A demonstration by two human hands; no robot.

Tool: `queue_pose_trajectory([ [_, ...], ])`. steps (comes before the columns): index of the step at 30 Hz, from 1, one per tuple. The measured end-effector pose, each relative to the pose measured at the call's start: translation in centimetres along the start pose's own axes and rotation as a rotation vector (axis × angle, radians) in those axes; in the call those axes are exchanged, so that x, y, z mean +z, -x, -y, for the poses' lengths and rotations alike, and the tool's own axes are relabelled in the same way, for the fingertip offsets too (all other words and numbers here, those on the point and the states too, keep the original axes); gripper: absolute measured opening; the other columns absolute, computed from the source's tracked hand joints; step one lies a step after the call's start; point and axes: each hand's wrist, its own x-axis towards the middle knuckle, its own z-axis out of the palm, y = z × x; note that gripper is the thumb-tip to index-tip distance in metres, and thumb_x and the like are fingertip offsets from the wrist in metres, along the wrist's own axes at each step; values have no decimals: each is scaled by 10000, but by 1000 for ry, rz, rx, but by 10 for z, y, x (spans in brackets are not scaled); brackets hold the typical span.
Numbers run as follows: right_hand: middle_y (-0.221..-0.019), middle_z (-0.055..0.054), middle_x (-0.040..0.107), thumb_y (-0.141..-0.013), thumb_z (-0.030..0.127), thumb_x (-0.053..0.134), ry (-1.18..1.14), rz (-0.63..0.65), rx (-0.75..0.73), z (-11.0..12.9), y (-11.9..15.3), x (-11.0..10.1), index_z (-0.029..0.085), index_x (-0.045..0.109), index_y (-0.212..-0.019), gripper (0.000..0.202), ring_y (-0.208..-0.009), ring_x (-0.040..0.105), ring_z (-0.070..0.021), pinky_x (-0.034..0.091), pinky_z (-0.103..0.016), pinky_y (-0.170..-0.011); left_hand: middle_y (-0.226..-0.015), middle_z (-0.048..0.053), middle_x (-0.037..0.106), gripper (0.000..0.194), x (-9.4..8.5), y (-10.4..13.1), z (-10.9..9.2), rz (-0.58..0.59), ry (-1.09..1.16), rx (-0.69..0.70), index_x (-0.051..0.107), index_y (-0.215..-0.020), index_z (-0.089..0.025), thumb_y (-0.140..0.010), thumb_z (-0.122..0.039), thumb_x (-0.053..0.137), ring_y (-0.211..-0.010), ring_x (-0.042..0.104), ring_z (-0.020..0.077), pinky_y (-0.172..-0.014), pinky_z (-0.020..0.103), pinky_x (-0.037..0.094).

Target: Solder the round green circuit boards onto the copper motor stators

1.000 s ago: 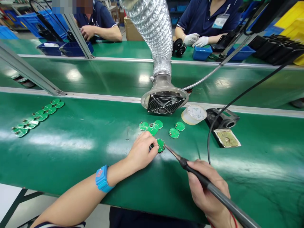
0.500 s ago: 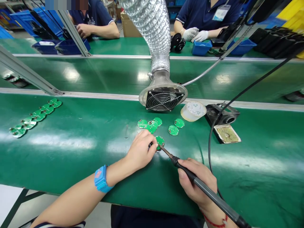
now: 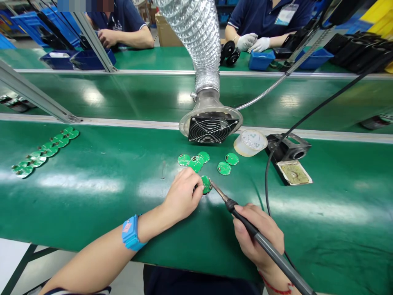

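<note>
My left hand (image 3: 183, 192) is closed on the left edge of a round green circuit board (image 3: 206, 185), its fingertips partly hiding the board. In my right hand (image 3: 260, 231) is a soldering iron (image 3: 245, 221), gripped like a pen. The iron's tip meets the board's right side, near a small dark part; whether it touches I cannot tell. Just beyond my left hand lie several more round green boards (image 3: 195, 164), some overlapping. Two others (image 3: 224, 168) rest apart, to the right of that group.
Above the boards hangs a fume extractor fan (image 3: 211, 129) on a silver duct. A tape roll (image 3: 250, 143), an iron stand (image 3: 290, 147) and a sponge tray (image 3: 294, 173) sit at right. A row of boards (image 3: 49, 150) lies far left. Two people work across the bench.
My right hand and the soldering iron have shifted slightly right, the tip moving from the board's middle toward its right side. The cable has swung left. My left hand stays in place.
</note>
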Motion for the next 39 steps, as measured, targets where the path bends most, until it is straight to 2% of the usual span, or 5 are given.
queue_pose_trajectory([
  [9, -1026, -61, 784, -969, 125, 463, 62, 301, 86, -2, -28, 6, 231, 568, -1320, 382, -877, 747, -210, 615, -340, -754, -812, 22, 530, 119, -1, -1, -3, 8, -9, -50, 497, -767, -205, -874, -153, 501, -811, 521, 197, -750, 338, 431],
  [14, -1264, -111, 691, -903, 124, 508, 124, 432, 73, -2, -37, 24, 218, 560, -1350, 460, -1156, 634, -301, 572, -466, -920, -831, -7, 548, 143, -25, -3, 6, 223, 238, -222, 513, -927, -197, -815, -181, 598, -718, 520, 155, -655, 280, 435],
  [18, -1114, -104, 714, -917, 101, 456, 39, 421, 117, -7, -32, 38, 229, 490, -1416, 517, -997, 659, -265, 586, -431, -839, -744, -24, 557, 56, -41, -6, 13, 356, 324, -240, 541, -823, -196, -832, -141, 537, -686, 520, 143, -637, 261, 414],
  [29, -1107, -103, 684, -923, 170, 542, 59, 260, 72, -7, -25, 42, 250, 475, -1381, 470, -1018, 613, -274, 557, -450, -842, -745, -23, 536, 121, -20, -4, 1, 187, 319, -204, 586, -752, -185, -825, -100, 539, -656, 496, 118, -607, 237, 389],
  [39, -899, -51, 722, -920, 99, 520, 34, 200, 2, -5, -28, 41, 237, 562, -1258, 367, -871, 631, -234, 527, -386, -753, -755, -24, 512, 104, -18, -3, 1, 184, 345, -169, 573, -765, -185, -820, -103, 539, -653, 484, 119, -599, 248, 386],
])
